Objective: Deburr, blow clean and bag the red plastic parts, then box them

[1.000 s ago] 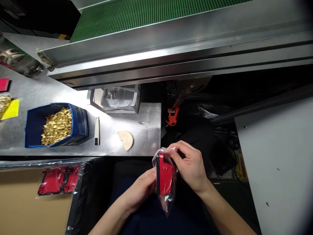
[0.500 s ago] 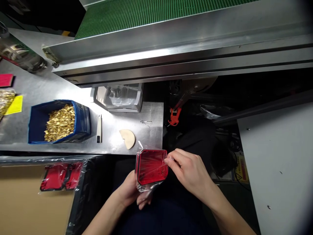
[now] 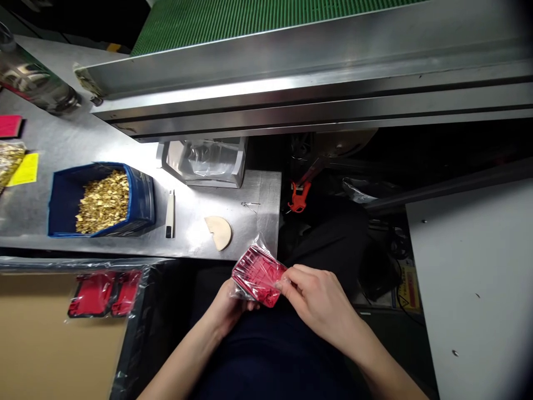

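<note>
A red plastic part [image 3: 259, 273] in a clear bag is held up over my lap, just off the front right corner of the metal table. My left hand [image 3: 230, 306] grips it from below and the left, with part of the fingers hidden under it. Thumb and fingers of my right hand [image 3: 306, 289] pinch the bag at the part's right edge. Two more red parts [image 3: 92, 294] in clear wrap lie on the cardboard [image 3: 50, 355] at the lower left.
On the metal table [image 3: 179, 247] are a blue bin [image 3: 144, 203] of gold pieces, a cutter [image 3: 170, 215], a pale half disc [image 3: 219, 232] and a grey bin [image 3: 238, 166]. A conveyor [image 3: 291, 91] crosses behind. An orange tool [image 3: 298, 197] hangs right of the table.
The bagged red part has turned and tilted between my hands, and its ribbed side now shows. My right hand has moved slightly down, still pinching the bag. The view has shifted a little.
</note>
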A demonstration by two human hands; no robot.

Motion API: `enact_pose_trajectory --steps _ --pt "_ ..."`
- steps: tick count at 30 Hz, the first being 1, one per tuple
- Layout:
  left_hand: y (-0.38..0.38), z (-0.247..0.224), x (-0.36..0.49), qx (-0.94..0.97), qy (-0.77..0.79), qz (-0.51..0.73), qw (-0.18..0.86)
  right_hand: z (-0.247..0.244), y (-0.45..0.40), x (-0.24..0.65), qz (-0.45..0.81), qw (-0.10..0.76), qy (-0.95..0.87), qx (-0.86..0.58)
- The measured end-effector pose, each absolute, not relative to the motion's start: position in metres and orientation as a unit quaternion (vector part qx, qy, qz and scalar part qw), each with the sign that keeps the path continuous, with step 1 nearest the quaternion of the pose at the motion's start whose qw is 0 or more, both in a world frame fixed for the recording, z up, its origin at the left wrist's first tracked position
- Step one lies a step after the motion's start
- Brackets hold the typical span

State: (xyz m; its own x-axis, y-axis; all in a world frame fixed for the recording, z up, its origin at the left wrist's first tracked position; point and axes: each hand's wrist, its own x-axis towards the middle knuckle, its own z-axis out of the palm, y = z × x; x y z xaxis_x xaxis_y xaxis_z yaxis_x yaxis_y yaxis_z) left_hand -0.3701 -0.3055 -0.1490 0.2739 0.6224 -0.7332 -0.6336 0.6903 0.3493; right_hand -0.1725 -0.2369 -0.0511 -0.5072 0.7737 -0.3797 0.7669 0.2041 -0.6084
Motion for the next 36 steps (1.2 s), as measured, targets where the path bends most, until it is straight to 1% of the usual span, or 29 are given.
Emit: enact_pose_trajectory --steps 4,8,11,14,17,19,20,23,25,27,29,30,33,34,36 --pt "-0.302 -0.140 -0.365 -0.061 0.485 0.449 0.748 -0.049 -0.232 -0.174 0.498 0.029 -0.711 -0.495" --pt "-0.296 -0.124 -0.364 -0.077 0.449 0.482 0.749 -0.054 -0.233 -0.174 0.634 0.059 -0.617 -0.463" --pt "-0.293 -0.117 -0.362 -0.050 0.429 0.521 0.736 -0.058 -0.236 -0.174 0.704 0.100 -0.549 -0.440" --pt "-0.293 -0.118 -0.366 0.037 0.441 0.564 0.697 -0.055 -0.236 -0.173 0.738 0.118 -0.517 -0.417" --pt "-0.296 -0.118 -0.384 0.222 0.445 0.608 0.619 -0.048 -0.231 -0.169 0.744 0.096 -0.525 -0.402" --pt "-0.296 -0.109 -0.402 0.387 0.449 0.576 0.563 -0.045 -0.227 -0.166 0.738 0.067 -0.549 -0.386" --pt "-0.295 -0.102 -0.411 0.474 0.448 0.534 0.538 -0.045 -0.225 -0.165 0.737 0.053 -0.559 -0.376" --pt "-0.290 -0.075 -0.428 0.708 0.400 0.356 0.461 -0.052 -0.220 -0.163 0.743 0.021 -0.569 -0.350" --pt "-0.287 -0.062 -0.429 0.792 0.361 0.269 0.413 -0.058 -0.219 -0.165 0.758 0.010 -0.555 -0.342" --pt "-0.286 -0.056 -0.425 0.822 0.355 0.239 0.377 -0.060 -0.219 -0.167 0.778 0.005 -0.534 -0.331" --pt "-0.285 -0.056 -0.419 0.814 0.368 0.240 0.381 -0.056 -0.220 -0.169 0.764 0.009 -0.554 -0.331" --pt "-0.285 -0.056 -0.416 0.797 0.376 0.245 0.404 -0.053 -0.221 -0.169 0.734 0.017 -0.590 -0.336" --pt "-0.289 -0.057 -0.410 0.691 0.393 0.296 0.530 -0.042 -0.221 -0.171 0.615 0.063 -0.713 -0.331" --pt "-0.292 -0.058 -0.408 0.642 0.398 0.328 0.568 -0.041 -0.220 -0.172 0.598 0.077 -0.731 -0.320" --pt "-0.299 -0.061 -0.401 0.544 0.399 0.401 0.620 -0.042 -0.219 -0.176 0.615 0.092 -0.723 -0.300"
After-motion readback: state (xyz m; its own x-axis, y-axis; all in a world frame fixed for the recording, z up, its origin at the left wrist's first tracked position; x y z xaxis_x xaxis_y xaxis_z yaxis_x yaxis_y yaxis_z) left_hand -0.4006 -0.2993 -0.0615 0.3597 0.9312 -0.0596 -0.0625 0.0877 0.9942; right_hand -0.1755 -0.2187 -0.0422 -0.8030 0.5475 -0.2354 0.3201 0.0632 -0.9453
